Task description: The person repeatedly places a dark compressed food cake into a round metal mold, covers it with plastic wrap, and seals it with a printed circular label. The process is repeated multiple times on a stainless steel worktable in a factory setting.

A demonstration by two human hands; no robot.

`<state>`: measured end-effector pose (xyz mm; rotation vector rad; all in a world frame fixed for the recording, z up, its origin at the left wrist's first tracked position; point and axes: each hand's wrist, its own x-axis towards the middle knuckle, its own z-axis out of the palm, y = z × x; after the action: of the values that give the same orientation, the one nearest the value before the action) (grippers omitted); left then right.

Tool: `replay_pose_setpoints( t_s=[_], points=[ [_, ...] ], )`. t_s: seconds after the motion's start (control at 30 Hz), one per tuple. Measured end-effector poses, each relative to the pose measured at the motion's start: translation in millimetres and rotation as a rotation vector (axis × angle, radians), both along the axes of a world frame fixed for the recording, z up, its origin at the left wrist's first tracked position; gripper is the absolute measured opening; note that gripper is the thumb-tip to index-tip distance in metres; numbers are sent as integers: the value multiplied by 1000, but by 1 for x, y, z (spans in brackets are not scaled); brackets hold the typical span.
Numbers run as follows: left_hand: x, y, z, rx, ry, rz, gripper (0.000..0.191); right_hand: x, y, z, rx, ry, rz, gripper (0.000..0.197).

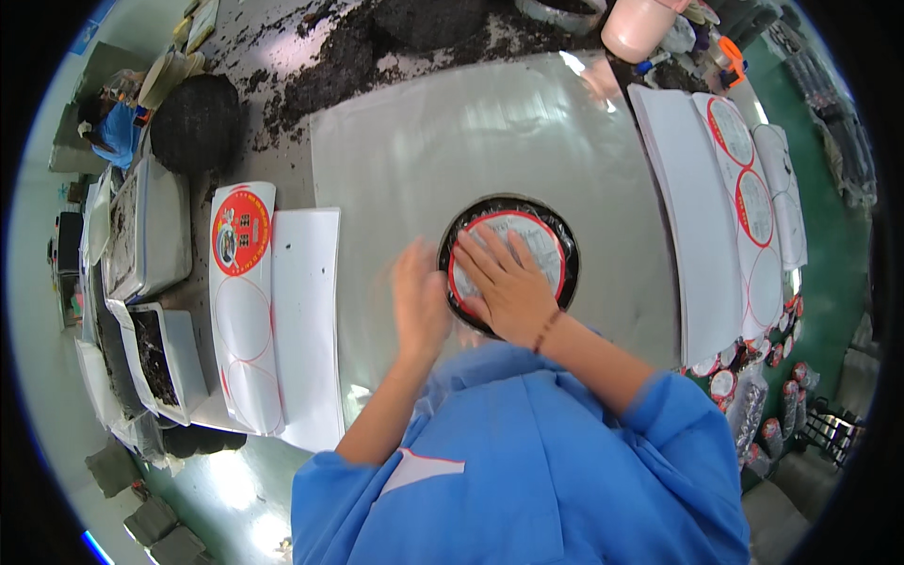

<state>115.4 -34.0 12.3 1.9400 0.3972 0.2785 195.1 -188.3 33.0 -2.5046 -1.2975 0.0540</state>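
A round black package in clear plastic film (pixel 571 247) lies on the grey sheet in front of me. On its top is a white round label with a red rim (pixel 547 244). My right hand (pixel 505 282) rests flat on this label, fingers spread. Blurred by motion, my left hand (pixel 422 296) is at the package's left edge; whether it touches the package I cannot tell. Nothing shows in its fingers. On the left lies a strip of label backing with one red round label (pixel 242 229) and bare circle outlines. Another strip, with white-and-red labels (pixel 731 132), lies on the right.
Stacks of white paper flank the grey sheet (pixel 494 127), left (pixel 307 318) and right (pixel 688 226). Dark crumbs (pixel 318 78) cover the far table. A black disc (pixel 198 123) and plastic bins (pixel 166 226) stand left. A pink container (pixel 635 28) and orange-handled tape dispenser (pixel 733 62) are far right.
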Motion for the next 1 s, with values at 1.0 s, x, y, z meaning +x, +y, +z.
replay_pose_setpoints(
  t_s=[1.0],
  points=[
    [5, 196, 10, 1117, 147, 78, 21, -19, -1, 17, 853, 1260, -458, 32]
  ],
)
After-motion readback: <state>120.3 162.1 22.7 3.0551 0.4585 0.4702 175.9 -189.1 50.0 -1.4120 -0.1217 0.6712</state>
